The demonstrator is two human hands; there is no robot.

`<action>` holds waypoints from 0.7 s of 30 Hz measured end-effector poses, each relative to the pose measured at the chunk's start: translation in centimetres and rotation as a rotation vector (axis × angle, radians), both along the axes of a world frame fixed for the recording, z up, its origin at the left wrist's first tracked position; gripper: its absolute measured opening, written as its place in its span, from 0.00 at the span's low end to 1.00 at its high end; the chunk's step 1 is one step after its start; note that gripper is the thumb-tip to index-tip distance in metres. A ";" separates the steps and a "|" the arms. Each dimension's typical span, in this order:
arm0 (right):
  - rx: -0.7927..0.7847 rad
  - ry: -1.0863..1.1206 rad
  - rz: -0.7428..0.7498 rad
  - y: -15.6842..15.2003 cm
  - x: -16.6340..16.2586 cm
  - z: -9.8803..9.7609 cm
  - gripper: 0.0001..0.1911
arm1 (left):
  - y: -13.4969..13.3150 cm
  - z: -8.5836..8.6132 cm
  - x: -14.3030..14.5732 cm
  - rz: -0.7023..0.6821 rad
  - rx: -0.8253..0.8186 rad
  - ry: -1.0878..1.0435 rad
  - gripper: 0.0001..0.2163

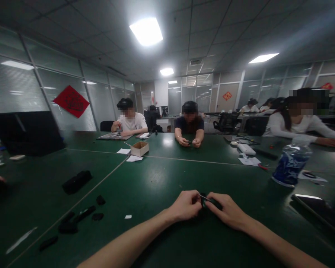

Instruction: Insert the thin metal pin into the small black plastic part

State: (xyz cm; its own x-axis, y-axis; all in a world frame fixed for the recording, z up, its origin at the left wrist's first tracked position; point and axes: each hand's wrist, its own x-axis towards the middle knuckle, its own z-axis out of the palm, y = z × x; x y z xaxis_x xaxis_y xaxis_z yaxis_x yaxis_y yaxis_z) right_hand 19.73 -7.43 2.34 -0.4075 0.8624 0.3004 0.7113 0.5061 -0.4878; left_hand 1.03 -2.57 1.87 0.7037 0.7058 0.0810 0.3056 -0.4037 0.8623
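Close to the table's near side, my left hand (186, 205) is closed in a pinch, and a thin pale rod-like piece (203, 197) runs from its fingertips toward my right hand. My right hand (226, 210) is curled around a small black part (217, 203), thumb pointing left along it. The two hands almost meet, and the rod's far end lies at the black part. Fingers cover much of both things, so their exact kind is unclear. Left of my arm, several loose black pieces (83, 213) lie on the green table (159, 178), with a white scrap (128, 216) nearer.
A black case (77, 182) lies at left. An open cardboard box (140, 149) stands mid-table by papers. At right are a water bottle (292, 163) and a dark phone-like slab (321, 212). A dark screen (25, 132) stands at far left. Other people sit around the table.
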 end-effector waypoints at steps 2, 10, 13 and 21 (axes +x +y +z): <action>0.004 0.008 -0.004 0.0 -0.1 0.0 0.18 | -0.1 0.2 0.0 -0.012 -0.035 -0.017 0.05; 0.033 0.032 -0.029 0.0 -0.1 0.0 0.17 | -0.2 0.5 -0.2 -0.061 -0.133 -0.101 0.14; 0.024 0.039 -0.034 0.0 -0.1 0.1 0.17 | -0.1 0.3 0.0 -0.052 -0.169 -0.117 0.14; 0.060 0.056 -0.123 0.0 -0.2 -0.2 0.14 | 0.5 0.1 0.3 0.110 -0.373 -0.340 0.17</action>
State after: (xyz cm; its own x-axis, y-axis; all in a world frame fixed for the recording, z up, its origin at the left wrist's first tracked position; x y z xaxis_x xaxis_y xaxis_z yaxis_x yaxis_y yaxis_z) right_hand 19.51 -7.39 2.15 -0.2811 0.8847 0.3719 0.7422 0.4461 -0.5001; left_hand 1.35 -2.05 1.97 0.6016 0.7985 0.0214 0.0060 -0.0314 0.9995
